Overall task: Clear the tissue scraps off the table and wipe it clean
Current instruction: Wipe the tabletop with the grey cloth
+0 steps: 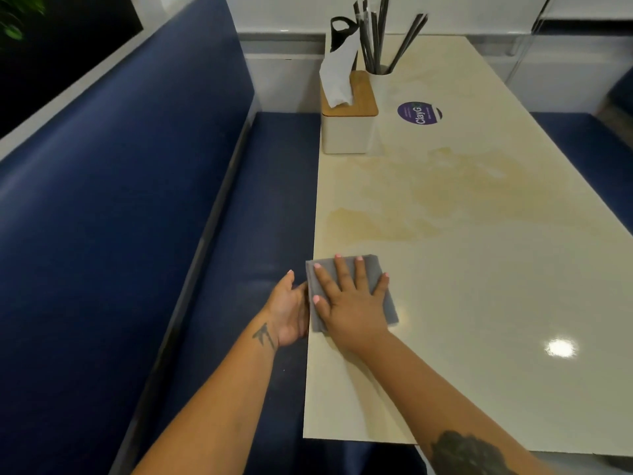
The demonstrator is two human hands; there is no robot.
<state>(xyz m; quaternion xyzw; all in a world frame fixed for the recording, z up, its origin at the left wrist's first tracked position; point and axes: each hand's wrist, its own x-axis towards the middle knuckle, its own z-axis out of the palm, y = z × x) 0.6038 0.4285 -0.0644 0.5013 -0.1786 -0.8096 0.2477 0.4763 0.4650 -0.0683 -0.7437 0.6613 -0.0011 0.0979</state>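
Note:
A folded grey cloth (373, 269) lies at the left edge of the cream marble-look table (479, 269). My right hand (352, 296) presses flat on the cloth with its fingers spread. My left hand (289, 310) is cupped just off the table's left edge, beside the cloth, palm toward the table. I cannot tell whether it holds anything. No tissue scraps show on the tabletop.
A white tissue box (347, 130) with a wooden lid stands at the far left of the table, next to a white cup of black straws (378, 77). A purple round sticker (419, 113) sits nearby. A blue bench seat (239, 234) runs along the left.

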